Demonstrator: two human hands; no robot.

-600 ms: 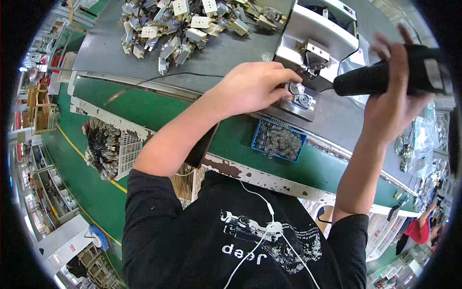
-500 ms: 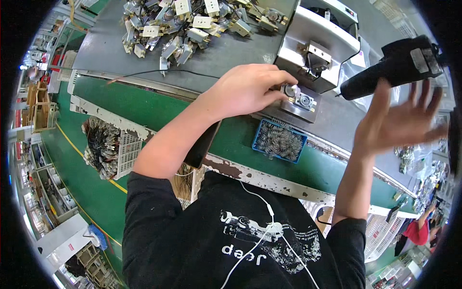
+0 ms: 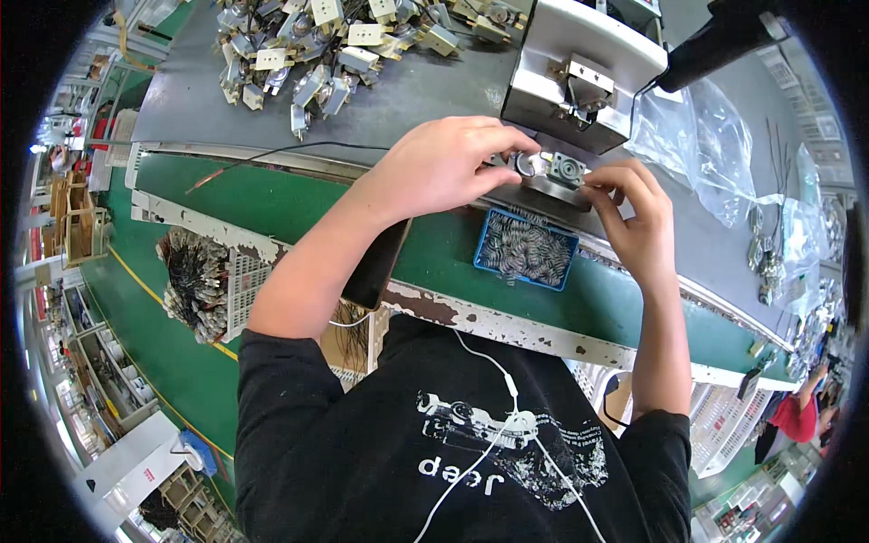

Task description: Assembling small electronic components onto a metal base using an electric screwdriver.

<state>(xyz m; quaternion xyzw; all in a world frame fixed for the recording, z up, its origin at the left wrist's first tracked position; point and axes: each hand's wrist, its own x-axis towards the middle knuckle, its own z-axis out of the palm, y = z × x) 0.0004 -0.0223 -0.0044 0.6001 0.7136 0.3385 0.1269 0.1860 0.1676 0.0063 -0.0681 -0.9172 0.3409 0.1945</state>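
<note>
Both hands are seating a small metal part on the fixture plate, upper centre. Left hand is pinching its left end; right hand fingertips closing on its right — alignment step, probably. Next likely needs steady fingers.

White machine close behind the pinched metal part, blue tray just in front, plastic bags right, bare grey table left.

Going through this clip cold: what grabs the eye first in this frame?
Both bare hands, left hand and right hand, pinch a small square metal part at centre, below a white boxy fixture. Just beneath sits a blue tray of small metal springs; a heap of grey-and-cream parts fills the top.
</note>
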